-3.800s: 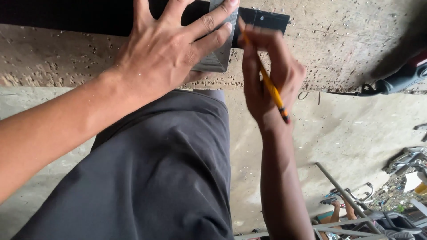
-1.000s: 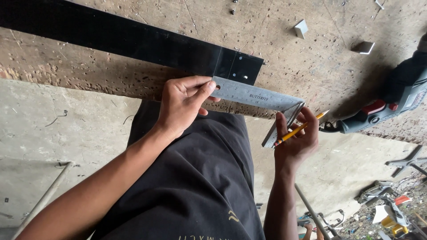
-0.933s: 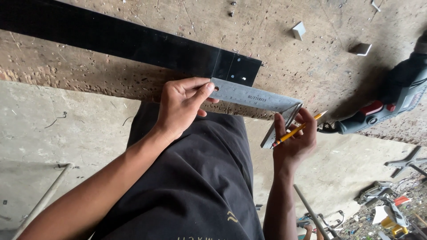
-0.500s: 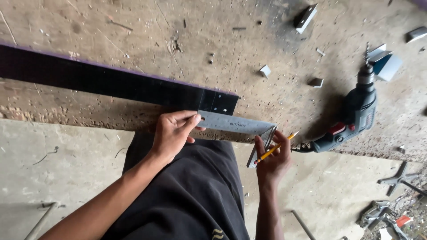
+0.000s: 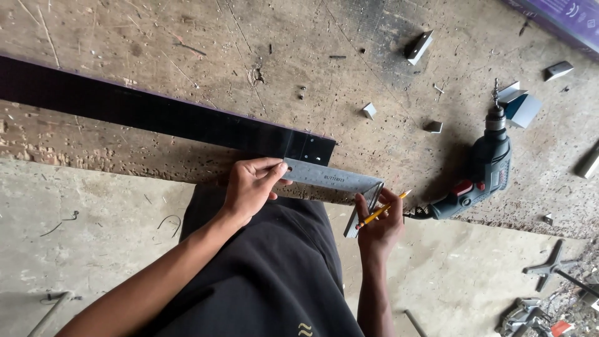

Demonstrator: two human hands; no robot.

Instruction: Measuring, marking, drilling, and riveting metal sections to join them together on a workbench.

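Head view: the left hand [image 5: 249, 187] pinches the steel square [image 5: 340, 187] by its blade, just off the end of the black metal bar [image 5: 156, 115]; the right hand [image 5: 380, 221] grips the square's stock and a yellow pencil [image 5: 380, 212]. Best seat the stock flush — then mark. A drill [image 5: 483, 165] lies right of the square.

You are working in soft, even daylight, with no glare showing anywhere. Your left hand [image 5: 249, 187] and right hand [image 5: 379, 223] are casting only faint, short shadows on the concrete floor [image 5: 100, 212], and the black metal bar [image 5: 156, 115] is reading as a dark, nearly featureless band. The steel try square [image 5: 337, 182] is catching a dull sheen. The centre is staying sharp; the corners are bending slightly and softening, with the floor debris at lower right looking a little blurred.
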